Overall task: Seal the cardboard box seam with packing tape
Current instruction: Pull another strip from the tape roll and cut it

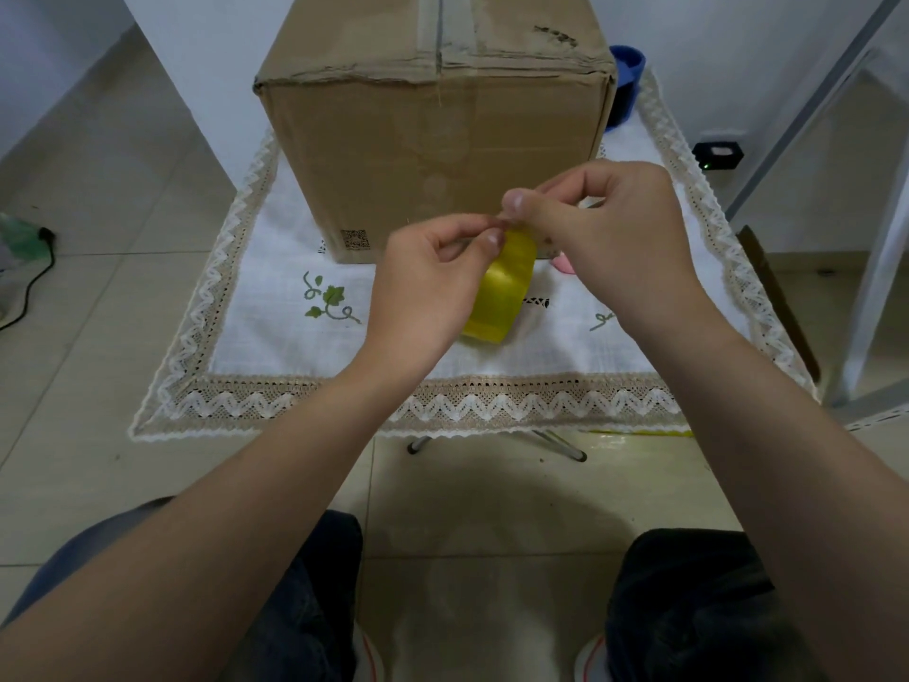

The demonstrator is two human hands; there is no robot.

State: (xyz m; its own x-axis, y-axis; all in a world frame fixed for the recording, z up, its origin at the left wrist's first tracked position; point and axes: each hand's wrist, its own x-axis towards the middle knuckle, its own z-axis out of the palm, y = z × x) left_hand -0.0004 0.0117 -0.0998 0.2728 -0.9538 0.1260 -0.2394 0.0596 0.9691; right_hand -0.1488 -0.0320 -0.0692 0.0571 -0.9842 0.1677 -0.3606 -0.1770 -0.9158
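**Hunting for the tape's free end**

Both hands raised before the cardboard box [433, 140], which stands on the lace-edged cloth [275, 307]. Left hand [423, 287] cradles the yellow tape roll [501, 287], thumb and finger pinched at its rim. Right hand [605, 228] pinches narrowly there too, likely picking the end loose. Top seam [438, 36] faces up, within reach, no fresh tape visible.
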